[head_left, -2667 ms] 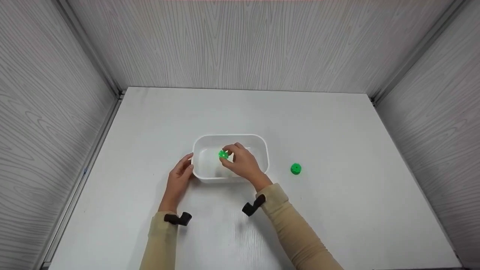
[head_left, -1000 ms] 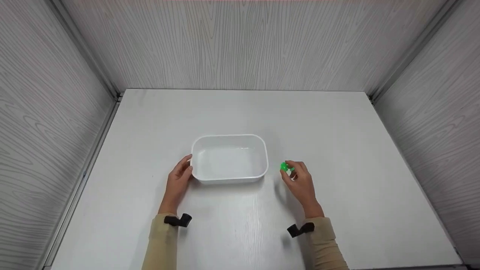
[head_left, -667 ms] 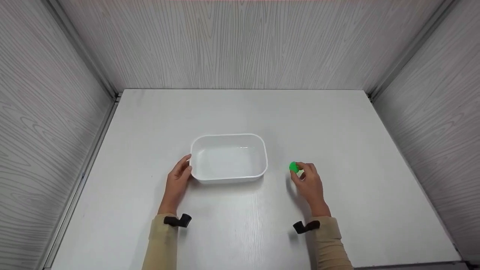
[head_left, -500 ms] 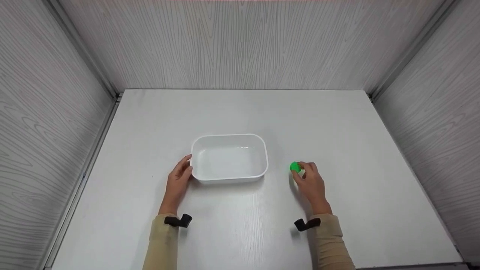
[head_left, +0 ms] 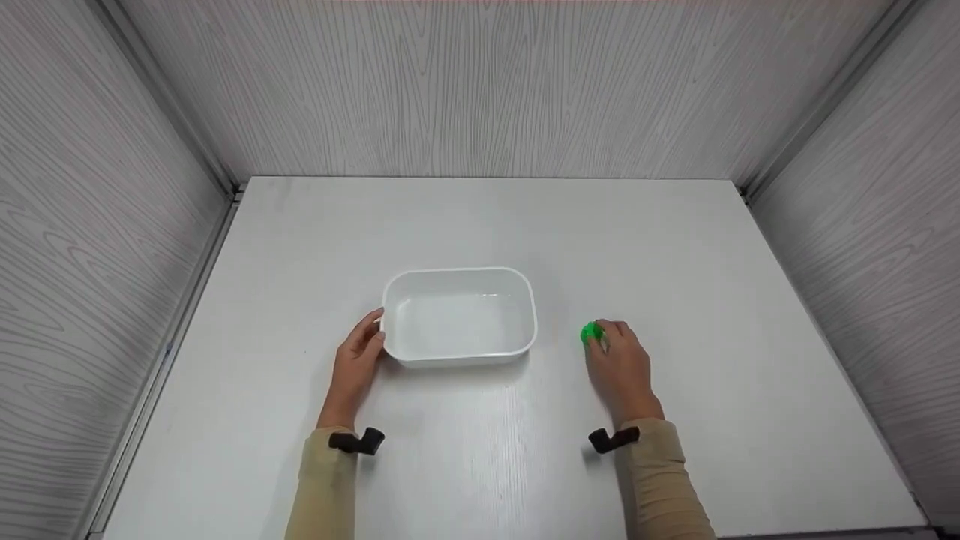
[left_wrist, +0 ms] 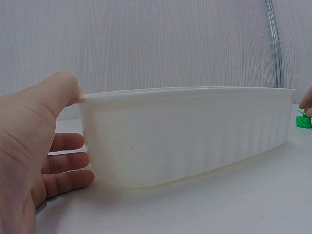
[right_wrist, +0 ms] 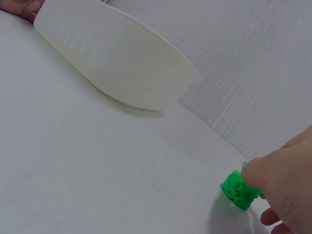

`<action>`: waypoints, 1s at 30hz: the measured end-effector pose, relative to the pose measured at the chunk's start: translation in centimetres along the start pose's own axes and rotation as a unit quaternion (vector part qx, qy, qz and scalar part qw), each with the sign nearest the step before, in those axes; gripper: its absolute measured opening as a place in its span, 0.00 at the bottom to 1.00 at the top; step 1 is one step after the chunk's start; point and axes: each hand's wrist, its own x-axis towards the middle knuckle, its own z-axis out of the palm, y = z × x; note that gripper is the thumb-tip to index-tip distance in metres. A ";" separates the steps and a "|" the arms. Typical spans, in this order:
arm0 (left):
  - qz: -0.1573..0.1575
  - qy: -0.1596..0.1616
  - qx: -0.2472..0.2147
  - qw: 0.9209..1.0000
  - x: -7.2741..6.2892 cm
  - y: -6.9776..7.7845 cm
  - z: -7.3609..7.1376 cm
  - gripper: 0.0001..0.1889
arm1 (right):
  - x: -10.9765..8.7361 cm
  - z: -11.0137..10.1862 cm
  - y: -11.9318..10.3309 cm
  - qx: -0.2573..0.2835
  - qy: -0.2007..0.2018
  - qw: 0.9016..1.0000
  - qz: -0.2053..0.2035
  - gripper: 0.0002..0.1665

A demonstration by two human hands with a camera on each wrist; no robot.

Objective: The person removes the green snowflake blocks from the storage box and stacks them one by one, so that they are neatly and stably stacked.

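A white plastic bin (head_left: 459,319) stands mid-table. My left hand (head_left: 355,367) rests at its left end; in the left wrist view the thumb touches the rim and the fingers lie against the outer wall. To the right of the bin, a short stack of green notched discs (right_wrist: 237,191) sits on the table. My right hand (head_left: 621,375) is at this stack, thumb and fingertips pinching a thin green notched disc (left_wrist: 302,112) just above it. In the right wrist view the thumb hides much of that disc, so whether it touches the stack is unclear.
The white table (head_left: 480,457) is bounded by pale wood-grain panels (head_left: 480,90) at the back and both sides. Each sleeve cuff carries a black wrist mount (head_left: 357,441).
From above the bin, my right hand has moved right with the green disc to the stack on the table. Lately it has lowered slightly there. The left hand stays at the bin.
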 end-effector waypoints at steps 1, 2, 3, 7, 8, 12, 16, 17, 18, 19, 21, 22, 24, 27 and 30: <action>-0.001 0.001 0.002 1.000 0.0 0.0 0.0 0.23 | 0.0 0.0 0.0 -0.001 0.002 1.000 -0.003 0.19; -0.001 0.002 0.004 1.000 0.0 0.0 0.0 0.23 | 0.0 0.0 0.0 -0.004 0.004 1.000 -0.006 0.18; -0.002 0.001 0.004 1.000 0.0 0.0 0.0 0.23 | 0.1 0.1 0.0 -0.005 0.004 1.000 -0.011 0.18; -0.013 -0.006 0.000 1.000 -0.1 0.7 0.0 0.22 | 0.0 0.2 0.2 -0.008 -0.003 1.000 -0.008 0.18; -0.014 -0.007 0.001 1.000 -0.1 0.7 0.0 0.22 | 0.0 0.2 0.2 -0.009 -0.006 1.000 -0.008 0.18; -0.012 -0.001 0.007 1.000 -0.1 0.4 0.1 0.23 | -0.1 0.2 0.4 -0.005 -0.021 1.000 0.005 0.20; -0.006 0.004 0.006 1.000 -0.1 -0.1 0.0 0.22 | 0.2 -0.3 0.2 0.006 -0.066 0.997 0.027 0.25; -0.006 0.004 0.005 1.000 -0.1 -0.1 0.1 0.22 | 0.4 -0.5 0.2 0.008 -0.083 0.996 0.031 0.26; -0.004 0.003 0.003 1.000 -0.1 -0.1 0.1 0.23 | 0.7 -0.7 0.3 0.011 -0.103 0.994 0.033 0.27; -0.003 0.002 0.001 1.000 -0.1 -0.2 0.1 0.23 | 0.9 -1.0 0.4 0.013 -0.122 0.992 0.035 0.29; -0.002 -0.001 -0.001 1.000 -0.1 -0.2 0.2 0.23 | 1.5 -1.5 0.7 0.020 -0.161 0.986 0.040 0.31; -0.001 -0.001 0.000 1.000 -0.1 -0.2 0.2 0.23 | 1.8 -1.8 0.8 0.023 -0.180 0.983 0.037 0.32; -0.001 -0.001 0.001 1.000 0.0 -0.2 0.2 0.23 | 2.5 -2.3 1.1 0.031 -0.216 0.975 0.031 0.35; 0.000 0.003 0.005 1.000 0.0 -0.1 0.2 0.23 | 3.5 -2.7 1.3 0.045 -0.254 0.966 0.026 0.35; -0.002 0.005 0.013 1.000 -0.1 -0.1 0.1 0.23 | 4.1 -2.9 1.6 0.052 -0.275 0.960 0.017 0.32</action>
